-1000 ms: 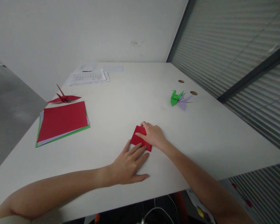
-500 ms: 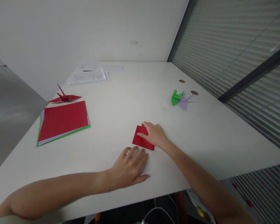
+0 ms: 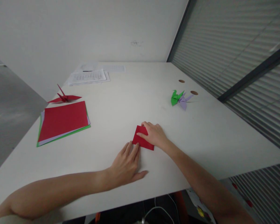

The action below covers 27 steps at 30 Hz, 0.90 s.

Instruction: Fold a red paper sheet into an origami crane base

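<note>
A small square of red paper (image 3: pixel 143 143) lies flat on the white table in front of me. My right hand (image 3: pixel 154 134) is on its right side, thumb across the top and the other fingers curled at the far edge, holding it against the table; part of the paper is hidden beneath. At the paper's near-left corner, my left hand (image 3: pixel 128 165) rests palm down with fingers stretched out and thumb spread. Its fingertips touch the near edge.
Colored sheets (image 3: pixel 64 121), red on top, are stacked at left, with a red paper crane (image 3: pixel 64 98) behind them. A green crane (image 3: pixel 175 98) and a lilac crane (image 3: pixel 183 102) sit at right. Printed papers (image 3: pixel 88 77) lie far back. Cables (image 3: pixel 157 209) hang below the table's front edge.
My left hand has shifted slightly forward and left, its fingertips now at the paper's near-left corner. My right hand and the red paper have stayed in place.
</note>
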Available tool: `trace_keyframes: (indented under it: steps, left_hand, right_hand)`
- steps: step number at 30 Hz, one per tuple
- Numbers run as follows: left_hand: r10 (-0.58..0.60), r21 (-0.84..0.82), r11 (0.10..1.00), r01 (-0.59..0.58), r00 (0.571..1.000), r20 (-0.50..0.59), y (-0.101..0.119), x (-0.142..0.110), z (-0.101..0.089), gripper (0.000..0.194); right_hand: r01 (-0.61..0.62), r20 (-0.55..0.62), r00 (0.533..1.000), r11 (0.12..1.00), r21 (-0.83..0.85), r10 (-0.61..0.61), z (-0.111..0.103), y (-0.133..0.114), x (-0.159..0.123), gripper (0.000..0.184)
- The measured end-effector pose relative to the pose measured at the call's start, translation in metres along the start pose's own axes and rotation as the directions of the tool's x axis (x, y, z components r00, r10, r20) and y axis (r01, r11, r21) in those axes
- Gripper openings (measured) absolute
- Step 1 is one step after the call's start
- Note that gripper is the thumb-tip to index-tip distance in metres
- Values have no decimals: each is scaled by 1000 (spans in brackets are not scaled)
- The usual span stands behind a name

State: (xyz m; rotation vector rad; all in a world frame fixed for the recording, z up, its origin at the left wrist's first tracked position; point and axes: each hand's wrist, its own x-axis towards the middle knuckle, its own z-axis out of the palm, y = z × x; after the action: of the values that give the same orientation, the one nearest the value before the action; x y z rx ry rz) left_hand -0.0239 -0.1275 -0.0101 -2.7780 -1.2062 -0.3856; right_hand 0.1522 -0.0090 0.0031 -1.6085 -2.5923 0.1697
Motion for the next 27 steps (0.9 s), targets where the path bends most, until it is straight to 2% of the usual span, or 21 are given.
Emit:
trace_keyframes:
  steps: [12,21,27]
  left_hand:
    - [-1,61,998,1,1000,5,1,0,0,78]
    - [-53,204,978,52,999,-4,7,-3,-6,72]
    - [-37,202,979,38,999,-6,7,-3,-3,73]
  right_hand:
    - [22,-33,999,1000,-22,-23,2,1,0,44]
    - [25,-32,999,999,-22,-26,2,2,1,45]
    - [27,-24,999,999,-20,-28,2,1,1,45]
